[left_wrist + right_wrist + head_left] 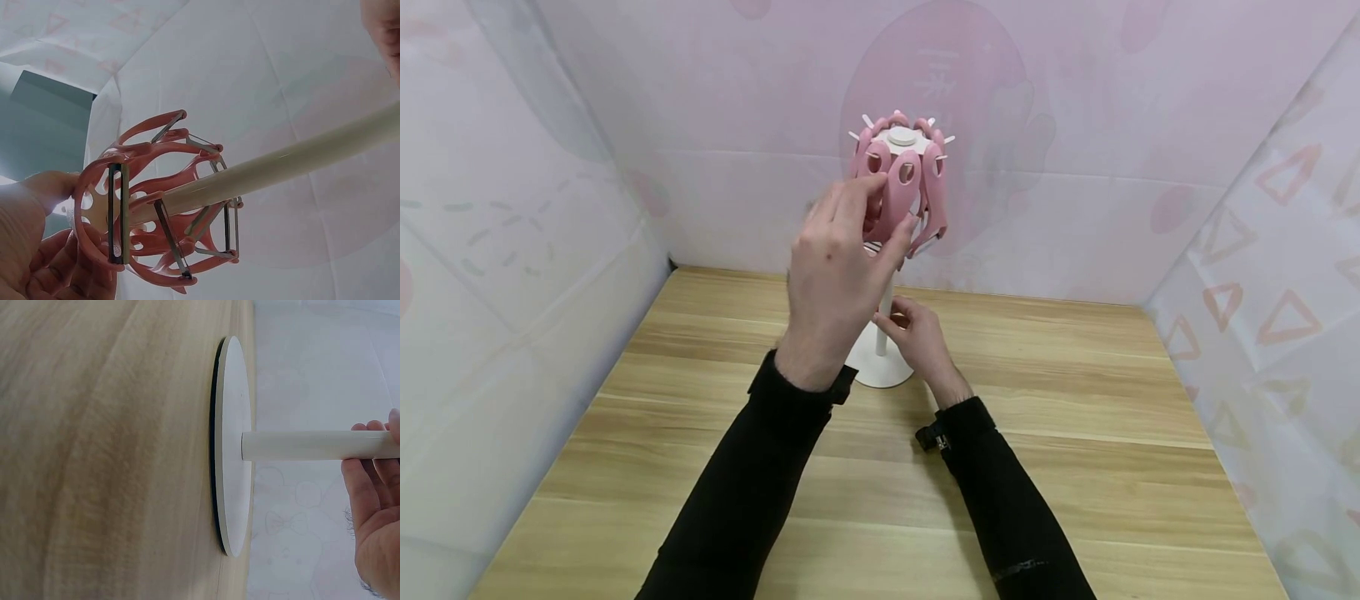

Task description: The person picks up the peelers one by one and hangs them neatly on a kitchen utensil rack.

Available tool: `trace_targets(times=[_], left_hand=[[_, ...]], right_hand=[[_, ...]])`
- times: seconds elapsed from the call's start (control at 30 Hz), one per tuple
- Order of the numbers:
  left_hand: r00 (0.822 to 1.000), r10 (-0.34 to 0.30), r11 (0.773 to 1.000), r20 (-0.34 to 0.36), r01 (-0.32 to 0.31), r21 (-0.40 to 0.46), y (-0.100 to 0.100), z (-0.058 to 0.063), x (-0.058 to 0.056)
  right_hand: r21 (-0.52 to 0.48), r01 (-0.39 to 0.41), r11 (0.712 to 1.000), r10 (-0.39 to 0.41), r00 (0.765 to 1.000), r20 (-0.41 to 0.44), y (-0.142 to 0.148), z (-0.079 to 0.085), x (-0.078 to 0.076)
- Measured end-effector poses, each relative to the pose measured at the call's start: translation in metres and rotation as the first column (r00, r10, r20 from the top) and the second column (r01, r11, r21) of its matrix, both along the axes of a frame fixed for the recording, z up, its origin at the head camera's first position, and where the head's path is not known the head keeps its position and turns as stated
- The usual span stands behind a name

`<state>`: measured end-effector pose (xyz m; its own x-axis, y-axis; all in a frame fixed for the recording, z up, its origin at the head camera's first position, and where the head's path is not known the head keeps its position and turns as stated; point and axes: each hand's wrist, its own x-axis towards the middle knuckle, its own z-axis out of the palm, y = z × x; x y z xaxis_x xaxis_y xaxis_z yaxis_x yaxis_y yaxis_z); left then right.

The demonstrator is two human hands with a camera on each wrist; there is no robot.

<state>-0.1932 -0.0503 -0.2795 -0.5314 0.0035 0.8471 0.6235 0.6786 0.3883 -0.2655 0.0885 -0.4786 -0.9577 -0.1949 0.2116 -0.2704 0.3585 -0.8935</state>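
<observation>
Several pink peelers hang in a ring from the short white pegs of a white stand. My left hand (835, 258) pinches the near pink peeler (898, 196) between thumb and fingers; its top hole is still at a peg. In the left wrist view, the blade of that peeler (117, 212) faces the camera. Lower down, my right hand (922, 337) grips the white pole (300, 445) with thumb and fingers on either side. The round white base (880, 373) stands flat on the table, upright. The tips of some left fingers are hidden behind the peelers.
A wood-grain tabletop (1075, 467) lies under the stand. Pale printed sheets rise behind it (1097, 242) and on both sides. Black wrist straps and sleeves cover both forearms.
</observation>
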Motion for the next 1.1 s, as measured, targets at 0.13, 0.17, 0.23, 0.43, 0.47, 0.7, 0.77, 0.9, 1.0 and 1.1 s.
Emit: trace_targets(times=[0.13, 0.17, 0.23, 0.43, 0.47, 0.7, 0.77, 0.9, 1.0, 1.1], left_hand=[[1.0, -0.013, 1.0, 0.0, 0.013, 0.009, 0.0, -0.001, 0.0], [1.0, -0.015, 1.0, 0.0, 0.015, 0.01, 0.0, -0.001, 0.0], [1.0, -0.022, 1.0, -0.001, 0.022, 0.009, 0.0, -0.001, 0.0], [0.999, -0.038, 0.999, 0.003, 0.038, 0.003, 0.0, -0.003, 0.001], [0.999, -0.04, 0.999, 0.005, 0.04, 0.002, 0.0, -0.004, 0.002], [0.999, -0.025, 0.999, 0.036, 0.026, -0.023, -0.01, -0.009, 0.005], [0.999, -0.012, 0.999, 0.044, 0.014, -0.032, -0.015, -0.013, 0.004], [0.998, 0.012, 0.999, 0.064, -0.01, -0.04, -0.026, -0.021, 0.001], [0.995, 0.041, 0.998, 0.09, -0.037, -0.048, -0.035, -0.03, -0.001], [0.991, 0.072, 0.996, 0.114, -0.065, -0.059, -0.046, -0.039, -0.004]], right_hand=[[0.001, -0.001, 1.0, 0.001, 1.0, 0.004, 0.0, 0.0, 0.0], [0.001, -0.001, 1.0, 0.001, 1.0, 0.005, 0.001, 0.0, 0.0], [0.001, -0.002, 1.0, 0.002, 1.0, 0.004, 0.001, 0.0, 0.001], [-0.007, -0.01, 1.0, 0.01, 1.0, -0.002, 0.002, -0.001, 0.002], [-0.01, -0.013, 1.0, 0.013, 1.0, -0.002, 0.002, -0.001, 0.002], [0.008, 0.002, 1.0, -0.002, 1.0, -0.015, 0.001, -0.001, 0.001], [0.023, 0.004, 1.0, -0.003, 1.0, -0.021, 0.001, 0.0, 0.001], [0.07, -0.033, 0.997, 0.034, 0.999, -0.019, 0.004, 0.005, 0.001], [0.132, -0.08, 0.988, 0.082, 0.997, -0.012, 0.011, 0.012, 0.002], [0.203, -0.116, 0.972, 0.119, 0.993, -0.002, 0.023, 0.019, 0.004]])
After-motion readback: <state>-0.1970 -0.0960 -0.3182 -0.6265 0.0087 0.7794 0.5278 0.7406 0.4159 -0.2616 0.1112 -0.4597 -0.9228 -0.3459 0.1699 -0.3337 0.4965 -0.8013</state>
